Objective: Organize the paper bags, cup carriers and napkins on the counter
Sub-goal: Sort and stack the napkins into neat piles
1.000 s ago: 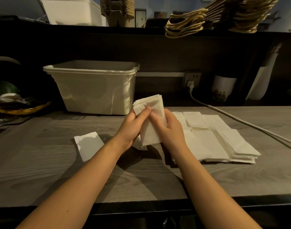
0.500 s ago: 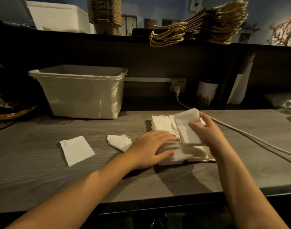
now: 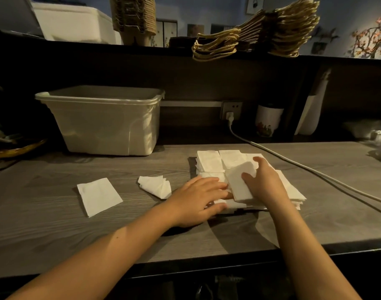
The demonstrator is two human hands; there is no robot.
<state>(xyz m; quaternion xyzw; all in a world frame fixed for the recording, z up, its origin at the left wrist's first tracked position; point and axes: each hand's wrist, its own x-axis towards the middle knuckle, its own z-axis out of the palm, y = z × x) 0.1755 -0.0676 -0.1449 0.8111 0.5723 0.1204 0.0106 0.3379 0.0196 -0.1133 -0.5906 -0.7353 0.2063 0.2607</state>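
The small stack of napkins (image 3: 239, 185) is in the person's right hand (image 3: 264, 182), thumb on the top face and fingers curled round the far edge, sitting right on top of the big napkin pile (image 3: 209, 163) at the middle-right of the tabletop (image 3: 55, 230). The left hand (image 3: 196, 200) lies flat w/ straight fingers pressing the near-left side of that pile, gripping nothing.

Handling-wise, prob about as light as it gets. It's thin, soft paper that flops if taken by one corner, and the sheets will slide off each other and fan out. Best bet imo is to pinch a stack across its width, thumb on top and fingers under or behind, and keep a flat palm on the pile so it doesn't skate. It tears easily but won't break.

Counts:
- 1 small stack in hand
- 1 big pile, which looks like several overlapping stacks (sheets can't be counted)
- 2 loose ones to the left: a flat napkin (image 3: 98, 195) and a crumpled napkin (image 3: 156, 186) nearer the pile, neither touching it

Further out there's 1 pale plastic bin (image 3: 103, 124) at the back left; can't tell what's inside. Up on the shelf (image 3: 98, 46) is a leaning batch of paper bags (image 3: 271, 33), too many to count, w/ handles hanging over the edge. There's also 1 tall stack of cup carriers (image 3: 132, 18), top cut off by the frame. 1 cable (image 3: 293, 165) runs across the tabletop just right of the pile, and 1 cup (image 3: 268, 120) stands by the back wall.
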